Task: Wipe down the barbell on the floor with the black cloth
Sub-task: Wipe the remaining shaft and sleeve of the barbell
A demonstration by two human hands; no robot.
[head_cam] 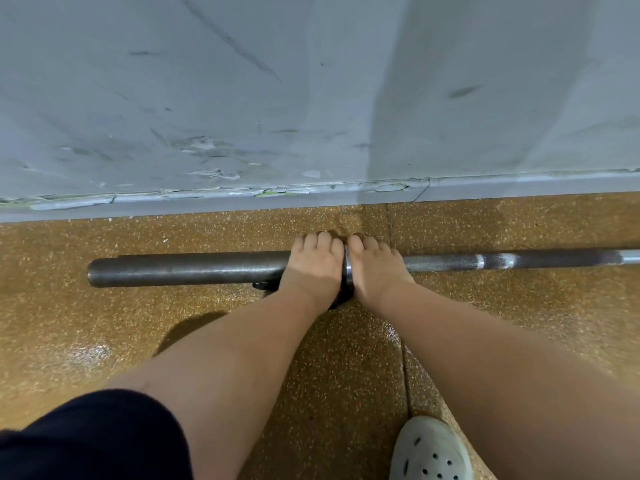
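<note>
left grip, right grip side by side, fingers curled

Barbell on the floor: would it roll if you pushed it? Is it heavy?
Probably rolls easily: the barbell is a round bar lying on flat floor. Likely heavy and stiff: it looks like thick, straight metal.

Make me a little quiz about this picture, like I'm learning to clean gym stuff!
1. True or false: the barbell lies on the floor beside the wall.
2. What shows between the left hand and the right hand? A) a shiny ring B) a weight plate C) a bottle
3. Fill in: the cloth peeking out below the hands is ____.
Key: 1 true; 2 A; 3 black.
</note>
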